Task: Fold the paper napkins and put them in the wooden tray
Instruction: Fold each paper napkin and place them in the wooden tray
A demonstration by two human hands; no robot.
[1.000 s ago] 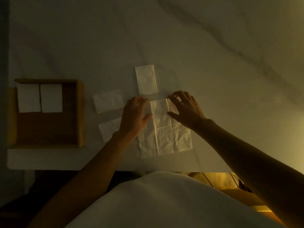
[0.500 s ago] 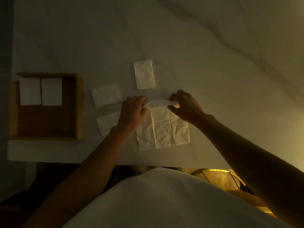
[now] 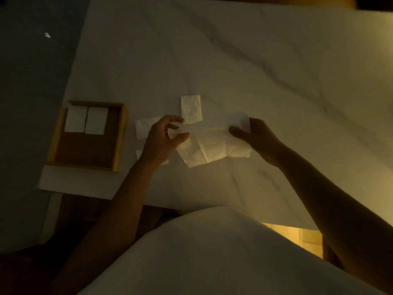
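Observation:
An unfolded white paper napkin [image 3: 210,147] hangs lifted over the marble table, creased into squares. My left hand [image 3: 163,139] pinches its upper left corner and my right hand [image 3: 255,137] pinches its upper right corner. A folded napkin [image 3: 191,107] lies just beyond it. Another folded napkin [image 3: 144,128] lies to the left, partly behind my left hand, and a third [image 3: 139,153] peeks out under my left wrist. The wooden tray [image 3: 120,137] sits at the table's left, with two folded napkins [image 3: 86,119] side by side at its far end.
The marble table [image 3: 255,60] stretches far and right. Its left edge runs past the tray, with a dark floor [image 3: 32,81] beyond. My white shirt [image 3: 212,252] fills the bottom of the view, over the table's near edge.
Both hands have pinched the napkin's far edge, lifted it off the table and moved apart, stretching it between them. The camera view has shifted.

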